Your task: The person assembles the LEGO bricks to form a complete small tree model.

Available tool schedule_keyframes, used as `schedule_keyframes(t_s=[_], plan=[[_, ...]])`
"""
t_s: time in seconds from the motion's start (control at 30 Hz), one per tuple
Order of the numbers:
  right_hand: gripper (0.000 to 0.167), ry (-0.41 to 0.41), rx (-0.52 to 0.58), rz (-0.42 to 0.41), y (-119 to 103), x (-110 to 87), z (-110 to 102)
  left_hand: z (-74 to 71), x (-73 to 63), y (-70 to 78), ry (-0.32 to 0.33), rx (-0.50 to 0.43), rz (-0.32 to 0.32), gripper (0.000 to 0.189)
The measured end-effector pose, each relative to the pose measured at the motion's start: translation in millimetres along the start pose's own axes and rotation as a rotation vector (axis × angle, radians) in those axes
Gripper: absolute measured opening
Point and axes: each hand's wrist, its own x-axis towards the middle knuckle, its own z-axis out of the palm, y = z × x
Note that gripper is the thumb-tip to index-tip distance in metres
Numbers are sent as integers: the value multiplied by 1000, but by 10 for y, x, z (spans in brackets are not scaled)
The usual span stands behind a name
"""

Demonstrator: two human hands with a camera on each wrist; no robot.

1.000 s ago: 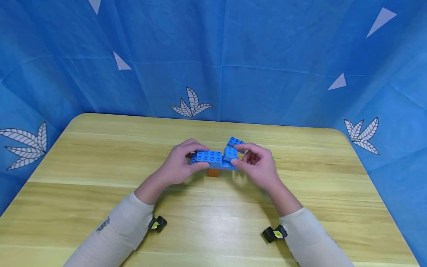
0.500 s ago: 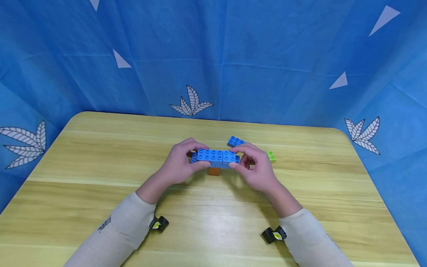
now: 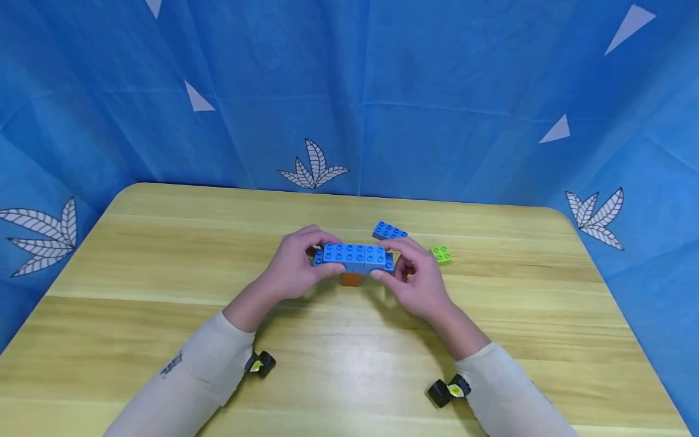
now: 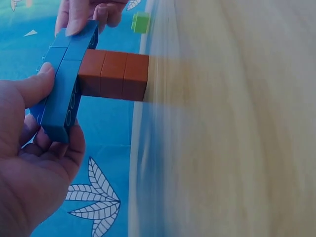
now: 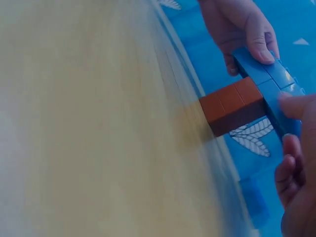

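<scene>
A column of three stacked brown bricks (image 4: 112, 74) stands on the table and bears two layers of blue toy bricks. In the head view the upper layer shows a longer blue brick (image 3: 344, 252) beside a small square blue brick (image 3: 375, 255), flush end to end. My left hand (image 3: 297, 264) grips the left end of the blue layers, thumb in front and fingers behind. At the right end my right hand (image 3: 420, 276) pinches the small blue brick between thumb and index finger. The lower layer is partly hidden by the hands and upper bricks.
Behind my right hand a loose blue brick (image 3: 389, 230) lies on the wooden table (image 3: 349, 376). A light green brick (image 3: 440, 254) sits just right of that hand. A blue patterned cloth (image 3: 437, 91) hangs beyond the table's far edge.
My right hand has lowered the tilted small blue brick onto the lower blue layer, level beside the longer brick. The left hand has stayed in place, and the green brick has come into view.
</scene>
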Motion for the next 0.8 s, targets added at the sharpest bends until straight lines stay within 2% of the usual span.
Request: schedule_keyframes(t_s=[0.13, 0.23, 0.33, 0.4, 0.6, 0.8], plan=[[62, -12, -50, 98, 178, -97, -24, -17, 4, 18, -14, -3, 15, 37], [54, 22, -151, 201, 239, -117, -58, -24, 4, 24, -18, 1, 4, 37], [44, 100, -253, 309, 283, -87, -84, -24, 5, 19, -17, 4, -4, 37], [44, 149, -304, 353, 321, -54, -89, -20, 9, 12, -16, 4, -3, 37], [57, 214, -437, 348, 424, 73, -56, 0, 19, -4, -17, 0, -2, 38], [54, 181, -506, 369, 486, 210, -17, 8, 8, -12, -19, -10, -26, 38]])
